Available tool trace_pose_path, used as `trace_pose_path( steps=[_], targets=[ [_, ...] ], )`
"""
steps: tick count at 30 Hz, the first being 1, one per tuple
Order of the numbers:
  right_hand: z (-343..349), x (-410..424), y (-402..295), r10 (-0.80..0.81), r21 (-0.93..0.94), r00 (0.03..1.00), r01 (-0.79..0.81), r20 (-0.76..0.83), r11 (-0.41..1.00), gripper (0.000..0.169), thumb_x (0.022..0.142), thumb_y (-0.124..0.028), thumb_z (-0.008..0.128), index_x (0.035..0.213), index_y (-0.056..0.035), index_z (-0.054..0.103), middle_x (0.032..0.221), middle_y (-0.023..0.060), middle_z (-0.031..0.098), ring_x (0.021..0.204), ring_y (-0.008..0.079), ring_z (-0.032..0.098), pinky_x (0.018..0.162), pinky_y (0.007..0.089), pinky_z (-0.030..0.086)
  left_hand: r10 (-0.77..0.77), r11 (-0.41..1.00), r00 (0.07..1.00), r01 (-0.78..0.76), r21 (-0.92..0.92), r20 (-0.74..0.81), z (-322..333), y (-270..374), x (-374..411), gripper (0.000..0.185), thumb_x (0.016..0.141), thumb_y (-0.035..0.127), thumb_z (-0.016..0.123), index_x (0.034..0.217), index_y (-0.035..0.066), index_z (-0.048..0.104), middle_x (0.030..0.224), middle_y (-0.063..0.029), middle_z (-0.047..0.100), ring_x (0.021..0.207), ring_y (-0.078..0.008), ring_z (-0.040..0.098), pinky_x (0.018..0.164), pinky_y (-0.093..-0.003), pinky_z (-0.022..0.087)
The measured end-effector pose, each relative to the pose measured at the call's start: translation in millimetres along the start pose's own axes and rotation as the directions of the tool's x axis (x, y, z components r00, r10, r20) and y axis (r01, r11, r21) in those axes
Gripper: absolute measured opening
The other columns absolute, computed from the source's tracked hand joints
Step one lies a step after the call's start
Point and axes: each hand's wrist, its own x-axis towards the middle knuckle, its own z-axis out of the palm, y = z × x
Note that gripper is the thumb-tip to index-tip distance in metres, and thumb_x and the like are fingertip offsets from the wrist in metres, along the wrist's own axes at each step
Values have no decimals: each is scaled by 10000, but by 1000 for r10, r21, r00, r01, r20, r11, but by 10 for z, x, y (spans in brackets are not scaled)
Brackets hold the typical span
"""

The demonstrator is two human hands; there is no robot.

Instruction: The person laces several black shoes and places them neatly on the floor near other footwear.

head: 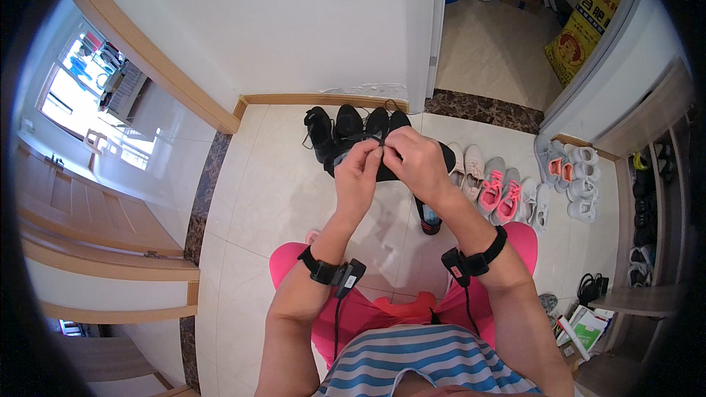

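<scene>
My left hand [357, 170] and my right hand [415, 161] meet near the middle of the view, fingertips pinched together on a thin black shoelace [380, 142]. Just beyond and below them is a black shoe, partly hidden by the hands, so its shape is unclear. Several black shoes [348, 121] stand in a row by the wall, laces loose. Below my right wrist a black shoe with red marks [429, 221] lies on the tiles.
To the right stand beige shoes [474, 168], grey shoes with pink laces [509, 198] and white sneakers [583, 171]. An open shoe cabinet [626, 198] lines the right side. Ahead are a white wall [320, 22] and a doorway with a dark stone threshold [485, 113].
</scene>
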Motion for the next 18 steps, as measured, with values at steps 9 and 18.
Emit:
trace_pose_path(
  steps=[9, 18],
  targets=[
    [83, -35, 44, 297, 454, 955, -265, 2, 851, 58, 746, 2, 644, 801, 14, 633, 843, 78, 637, 693, 165, 609, 636, 289, 505, -381, 855, 924, 363, -371, 25, -4, 53, 60, 138, 949, 186, 560, 962, 53, 593, 809, 39, 577, 697, -42, 522, 578, -177, 409],
    [182, -112, 236, 530, 740, 822, -487, 209, 463, 45, 804, 15, 601, 838, 16, 631, 992, 60, 615, 848, 107, 568, 751, 238, 462, -150, 963, 989, 146, -225, 1, 127, 134, -9, 147, 855, 19, 647, 986, -4, 587, 848, 9, 612, 721, -14, 524, 586, -154, 389]
  ],
)
